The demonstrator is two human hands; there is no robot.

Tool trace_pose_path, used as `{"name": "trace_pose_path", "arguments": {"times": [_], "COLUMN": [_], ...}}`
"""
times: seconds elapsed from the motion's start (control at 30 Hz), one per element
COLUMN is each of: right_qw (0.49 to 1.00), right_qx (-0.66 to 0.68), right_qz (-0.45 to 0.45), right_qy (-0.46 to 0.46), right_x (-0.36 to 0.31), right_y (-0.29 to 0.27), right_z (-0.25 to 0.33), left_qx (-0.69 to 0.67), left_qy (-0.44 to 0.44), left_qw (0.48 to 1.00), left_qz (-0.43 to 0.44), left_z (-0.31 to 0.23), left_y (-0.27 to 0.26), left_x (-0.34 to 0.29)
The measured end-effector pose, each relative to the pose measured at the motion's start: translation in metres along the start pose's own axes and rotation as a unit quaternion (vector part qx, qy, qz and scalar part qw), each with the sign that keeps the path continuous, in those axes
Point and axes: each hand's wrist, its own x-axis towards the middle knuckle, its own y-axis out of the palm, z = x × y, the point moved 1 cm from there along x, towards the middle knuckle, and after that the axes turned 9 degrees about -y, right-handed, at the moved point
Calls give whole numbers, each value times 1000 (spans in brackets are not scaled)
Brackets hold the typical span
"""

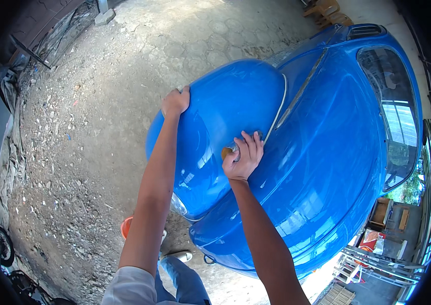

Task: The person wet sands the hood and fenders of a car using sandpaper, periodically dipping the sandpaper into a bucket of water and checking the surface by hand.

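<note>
Two-handed, prob. rubbing: bracing blue curved-metal fender [220,107] w/ L hand [175,102], grip unclear, clamping amber-ended item [226,152] w/ R hand [245,158]; next, press evenly.

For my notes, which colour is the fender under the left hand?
The fender is glossy blue, clearest in the head view.

Left hand [176,103] touches the blue fender [215,119] at ten o'clock; right hand [246,156], at four, holds a partly hidden object [227,152].
</note>
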Motion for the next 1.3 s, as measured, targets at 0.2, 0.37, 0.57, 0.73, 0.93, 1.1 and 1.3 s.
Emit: {"name": "trace_pose_path", "arguments": {"times": [0.2,0.37,0.57,0.73,0.93,1.1,1.3], "right_qw": [1000,999,1000,1000,999,1000,999], "right_qx": [-14,-43,7,-22,-30,1,-28], "right_qz": [8,24,-6,3,6,-1,1], "right_qy": [-5,-11,-4,-11,-17,-13,-29], "right_x": [-2,3,4,2,6,5,6], "right_y": [-7,-15,6,-6,-16,6,-8], "right_z": [-12,-17,5,-9,-22,5,-12], "left_qx": [-51,-16,3,19,53,26,8], "left_qy": [203,283,225,440,463,318,440], "left_qw": [954,932,964,880,872,934,885], "left_qz": [-216,-225,-144,-178,-152,-158,-153], "left_z": [45,28,-33,38,46,-24,65], "left_y": [76,79,18,61,61,35,83], "left_x": [-83,-86,-24,-96,-118,-48,-143]}}
